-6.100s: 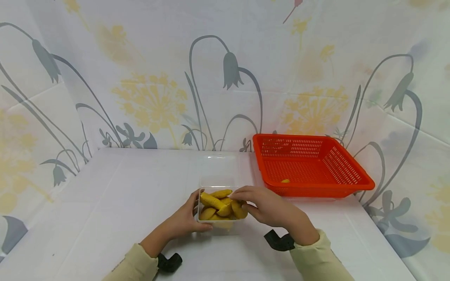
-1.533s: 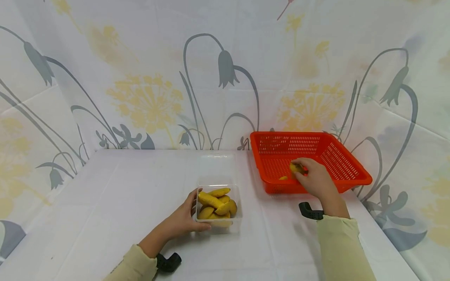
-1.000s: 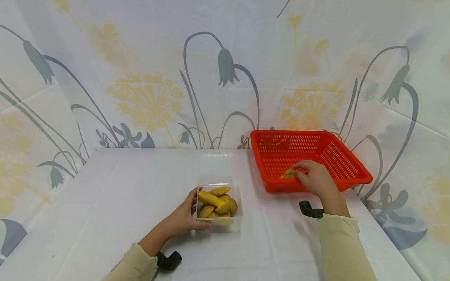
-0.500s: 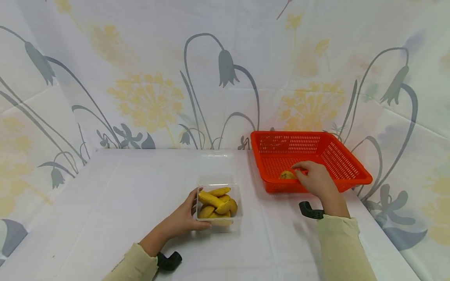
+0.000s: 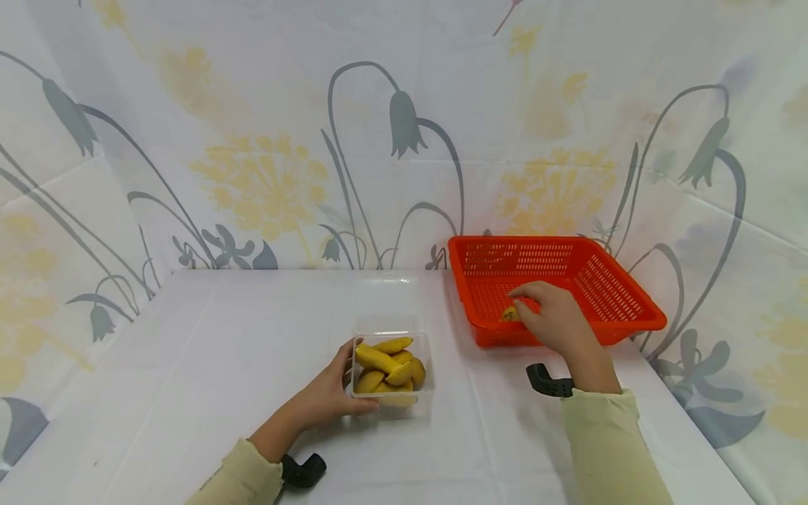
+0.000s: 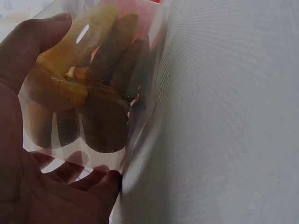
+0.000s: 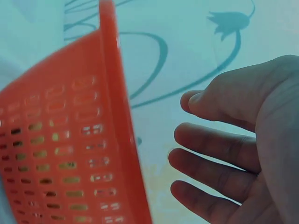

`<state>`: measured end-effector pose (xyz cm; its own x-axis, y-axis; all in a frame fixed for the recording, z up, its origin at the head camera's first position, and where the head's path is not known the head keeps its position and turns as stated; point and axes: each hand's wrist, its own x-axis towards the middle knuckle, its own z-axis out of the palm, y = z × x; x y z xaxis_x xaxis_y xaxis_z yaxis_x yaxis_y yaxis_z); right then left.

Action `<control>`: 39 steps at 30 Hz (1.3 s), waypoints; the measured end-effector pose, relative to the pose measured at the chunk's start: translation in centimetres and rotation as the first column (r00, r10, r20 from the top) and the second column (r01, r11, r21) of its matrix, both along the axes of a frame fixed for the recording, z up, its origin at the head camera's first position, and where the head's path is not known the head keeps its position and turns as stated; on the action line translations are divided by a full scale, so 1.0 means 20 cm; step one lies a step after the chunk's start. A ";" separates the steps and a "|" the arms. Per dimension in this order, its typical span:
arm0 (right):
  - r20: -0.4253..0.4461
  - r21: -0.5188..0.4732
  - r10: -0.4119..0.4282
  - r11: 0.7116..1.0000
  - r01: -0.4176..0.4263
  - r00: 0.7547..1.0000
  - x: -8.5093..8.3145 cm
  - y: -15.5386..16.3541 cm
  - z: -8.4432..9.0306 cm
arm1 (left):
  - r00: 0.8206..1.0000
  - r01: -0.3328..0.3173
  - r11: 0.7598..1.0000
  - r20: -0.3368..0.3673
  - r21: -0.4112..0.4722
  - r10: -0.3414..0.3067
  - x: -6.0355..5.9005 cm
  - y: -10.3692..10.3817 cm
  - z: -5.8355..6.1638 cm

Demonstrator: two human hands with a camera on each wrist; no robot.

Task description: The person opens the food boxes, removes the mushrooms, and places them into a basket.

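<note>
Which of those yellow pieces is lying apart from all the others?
The lone yellow piece in the orange basket, beside the right hand. The rest are piled in the clear box.

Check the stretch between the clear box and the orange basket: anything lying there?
Nothing: the head view shows only bare white tablecloth between the clear box and the orange basket.

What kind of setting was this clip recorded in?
Probably a staged recording booth, not a real kitchen: a white-covered table boxed in by floral-print sheets, holding only a clear container of yellow pieces and an orange basket.
</note>
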<state>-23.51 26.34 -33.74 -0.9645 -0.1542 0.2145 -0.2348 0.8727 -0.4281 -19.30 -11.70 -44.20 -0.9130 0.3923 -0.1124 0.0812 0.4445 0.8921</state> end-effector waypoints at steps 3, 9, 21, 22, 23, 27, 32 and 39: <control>-0.011 -0.011 0.022 1.000 -0.022 1.000 0.01 -0.02 0.01 | 1.000 0.002 1.000 -0.005 -0.002 -0.002 0.00 0.00 0.00; -0.080 -0.044 0.113 0.992 -0.117 0.990 0.02 -0.07 -0.01 | 1.000 -0.005 1.000 -0.002 0.002 0.005 0.00 0.00 0.00; -0.190 -0.010 0.258 0.964 -0.265 0.947 0.05 -0.21 -0.04 | 1.000 -0.011 1.000 -0.016 0.008 0.011 0.00 0.00 -0.01; -0.194 -0.009 0.267 0.962 -0.274 0.944 0.05 -0.23 -0.04 | 1.000 -0.010 1.000 -0.018 0.009 0.010 0.00 0.00 0.00; -0.195 -0.009 0.274 0.959 -0.282 0.942 0.06 -0.25 -0.04 | 1.000 -0.010 1.000 -0.019 0.012 0.010 0.00 0.00 0.00; -0.194 0.006 0.303 0.951 -0.308 0.933 0.07 -0.31 -0.06 | 1.000 -0.006 1.000 -0.023 0.014 0.006 0.00 0.00 0.00; -0.184 0.014 0.329 0.943 -0.333 0.926 0.09 -0.38 -0.08 | 1.000 -0.005 1.000 -0.026 0.021 0.006 0.00 0.00 0.00; -0.203 0.013 0.412 0.908 -0.418 0.888 0.12 -0.45 -0.09 | 1.000 -0.003 1.000 -0.013 0.026 0.004 0.00 0.00 0.00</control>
<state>-21.15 17.35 -35.58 -0.7516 -0.5214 0.4042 -0.6547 0.6648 -0.3597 -19.33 -11.64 -44.28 -0.9157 0.3916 -0.0903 0.0911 0.4211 0.9024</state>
